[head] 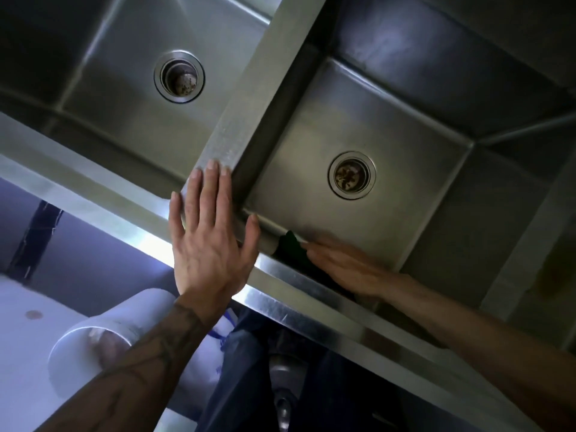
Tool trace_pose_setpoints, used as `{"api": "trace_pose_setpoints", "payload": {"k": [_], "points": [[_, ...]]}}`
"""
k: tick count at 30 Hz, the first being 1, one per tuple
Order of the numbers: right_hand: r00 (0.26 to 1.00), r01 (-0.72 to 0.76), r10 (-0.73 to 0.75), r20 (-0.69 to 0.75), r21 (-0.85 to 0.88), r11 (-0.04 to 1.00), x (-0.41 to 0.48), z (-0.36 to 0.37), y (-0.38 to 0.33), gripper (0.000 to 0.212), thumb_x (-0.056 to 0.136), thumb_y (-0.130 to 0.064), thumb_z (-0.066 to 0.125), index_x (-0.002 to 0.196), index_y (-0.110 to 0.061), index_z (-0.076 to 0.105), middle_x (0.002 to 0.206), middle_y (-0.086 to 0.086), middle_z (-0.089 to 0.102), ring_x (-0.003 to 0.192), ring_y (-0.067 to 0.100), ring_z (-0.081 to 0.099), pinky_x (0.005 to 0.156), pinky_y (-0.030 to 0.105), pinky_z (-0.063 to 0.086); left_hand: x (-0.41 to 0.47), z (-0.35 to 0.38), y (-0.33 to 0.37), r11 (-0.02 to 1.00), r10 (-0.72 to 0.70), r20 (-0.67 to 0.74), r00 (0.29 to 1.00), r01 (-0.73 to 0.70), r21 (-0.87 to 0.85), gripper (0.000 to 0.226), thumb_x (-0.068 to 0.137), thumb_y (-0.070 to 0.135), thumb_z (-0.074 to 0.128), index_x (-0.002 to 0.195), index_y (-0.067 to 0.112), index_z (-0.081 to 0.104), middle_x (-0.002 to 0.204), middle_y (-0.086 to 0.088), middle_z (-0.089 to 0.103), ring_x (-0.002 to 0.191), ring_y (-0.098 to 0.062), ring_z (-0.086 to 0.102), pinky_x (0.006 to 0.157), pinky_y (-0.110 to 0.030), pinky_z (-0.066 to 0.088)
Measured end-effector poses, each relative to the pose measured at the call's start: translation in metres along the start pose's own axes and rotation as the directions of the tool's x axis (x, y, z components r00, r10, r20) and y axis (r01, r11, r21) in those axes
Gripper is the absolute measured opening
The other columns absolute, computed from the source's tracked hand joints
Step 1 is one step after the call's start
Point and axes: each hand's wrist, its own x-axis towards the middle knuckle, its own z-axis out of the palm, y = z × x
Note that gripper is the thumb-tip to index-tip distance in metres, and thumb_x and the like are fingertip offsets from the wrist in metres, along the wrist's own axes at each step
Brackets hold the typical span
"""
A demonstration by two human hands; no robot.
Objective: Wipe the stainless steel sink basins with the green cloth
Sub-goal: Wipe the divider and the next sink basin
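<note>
Now flat right hand (341, 267) presses green cloth (293, 248) in basin (383, 120); flat left hand (208, 244) rests on rim (299, 286).

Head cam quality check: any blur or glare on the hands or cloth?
Head view: right hand and green cloth are motion-blurred; left hand is sharp; strong glare on the sink front rim; upper corners of the frame are dark.

The left hand (208, 244) lies flat, fingers (212, 179) straight, on the near end of the steel divider (265, 73), while just right of the divider the blurred right hand (339, 266) presses the green cloth (293, 249) flat into the right basin (405, 126) along its near bottom edge.
</note>
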Motion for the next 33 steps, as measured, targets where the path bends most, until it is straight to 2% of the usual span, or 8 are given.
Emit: {"api": "trace_pose_setpoints", "payload": {"k": [3, 8, 14, 17, 20, 26, 31, 33], "points": [[1.0, 0.012, -0.012, -0.004, 0.014, 1.0, -0.011, 0.0, 0.006, 0.056, 0.105, -0.07, 0.015, 0.145, -0.044, 0.045, 0.131, -0.008, 0.055, 0.114, 0.015, 0.058, 0.104, 0.048, 0.051, 0.0, -0.002, 0.003, 1.0, -0.011, 0.001, 1.0, 0.011, 0.001, 0.077, 0.107, 0.053, 0.034, 0.171, 0.016, 0.013, 0.18, -0.002, 0.009, 0.167, -0.021, 0.003, 0.134, -0.052, 0.01], [0.993, -0.1, 0.104, 0.061, -0.063, 0.993, 0.005, -0.006, 0.015, 0.051, 0.113, -0.049, 0.022, 0.16, -0.036, 0.037, 0.161, -0.002, 0.041, 0.144, 0.023, 0.045, 0.12, 0.041, 0.035, -0.009, -0.002, 0.021, 0.997, -0.076, -0.012, 0.997, 0.075, -0.015, 0.081, 0.107, 0.056, 0.033, 0.17, 0.011, 0.013, 0.179, -0.008, 0.011, 0.166, -0.026, 0.006, 0.134, -0.053, 0.012], [0.999, -0.002, 0.001, -0.045, -0.017, 1.0, -0.055, -0.001, 0.022, 0.048, 0.105, -0.069, 0.012, 0.147, -0.066, 0.034, 0.127, -0.017, 0.055, 0.117, 0.007, 0.057, 0.101, 0.039, 0.049, -0.05, 0.012, 0.097, 0.999, -0.047, 0.076, 0.996, 0.046, 0.02, 0.078, 0.108, 0.063, 0.014, 0.17, 0.016, 0.018, 0.179, -0.009, 0.009, 0.166, -0.025, 0.009, 0.134, -0.053, 0.01], [0.997, -0.077, 0.078, 0.025, -0.049, 0.996, -0.032, -0.003, 0.024, 0.048, 0.11, -0.058, 0.019, 0.155, -0.053, 0.034, 0.155, -0.002, 0.048, 0.137, 0.025, 0.052, 0.115, 0.049, 0.041, -0.053, 0.016, 0.104, 0.998, -0.04, 0.103, 0.994, 0.036, 0.043, 0.075, 0.109, 0.062, 0.009, 0.167, 0.019, 0.03, 0.178, -0.009, 0.014, 0.165, -0.026, 0.013, 0.134, -0.052, 0.011], [0.989, -0.145, 0.147, 0.029, -0.055, 0.988, -0.013, -0.003, 0.025, 0.05, 0.113, -0.049, 0.023, 0.159, -0.038, 0.039, 0.161, 0.002, 0.043, 0.142, 0.029, 0.048, 0.118, 0.046, 0.037, -0.053, 0.013, 0.104, 0.998, -0.051, 0.092, 0.994, 0.049, 0.031, 0.068, 0.11, 0.058, 0.022, 0.162, 0.018, 0.039, 0.176, -0.009, 0.024, 0.163, -0.026, 0.021, 0.133, -0.052, 0.013], [0.995, -0.034, 0.03, -0.096, -0.042, 0.999, -0.068, 0.003, 0.032, 0.048, 0.103, -0.073, 0.01, 0.127, -0.059, 0.049, 0.107, -0.024, 0.051, 0.098, -0.001, 0.056, 0.087, 0.041, 0.049, -0.052, 0.009, 0.107, 0.998, -0.065, 0.054, 0.996, 0.066, -0.005, 0.063, 0.108, 0.052, 0.031, 0.157, 0.016, 0.047, 0.17, -0.01, 0.037, 0.158, -0.026, 0.033, 0.132, -0.05, 0.015], [0.984, -0.177, 0.178, 0.007, -0.097, 0.979, -0.028, 0.005, 0.046, 0.052, 0.108, -0.063, 0.016, 0.154, -0.05, 0.036, 0.152, -0.002, 0.048, 0.136, 0.027, 0.052, 0.113, 0.049, 0.042, -0.052, 0.009, 0.105, 0.998, -0.059, 0.076, 0.995, 0.06, -0.014, 0.062, 0.108, 0.052, 0.032, 0.156, 0.016, 0.048, 0.167, -0.01, 0.043, 0.157, -0.025, 0.035, 0.132, -0.049, 0.013], [0.976, -0.214, 0.216, 0.009, -0.089, 0.973, -0.017, 0.005, 0.048, 0.05, 0.111, -0.056, 0.021, 0.155, -0.045, 0.04, 0.156, 0.0, 0.045, 0.14, 0.029, 0.049, 0.116, 0.047, 0.039, -0.052, 0.01, 0.105, 0.998, -0.061, 0.07, 0.996, 0.062, -0.013, 0.061, 0.108, 0.052, 0.033, 0.155, 0.016, 0.048, 0.166, -0.009, 0.044, 0.157, -0.025, 0.036, 0.132, -0.049, 0.013]]}}
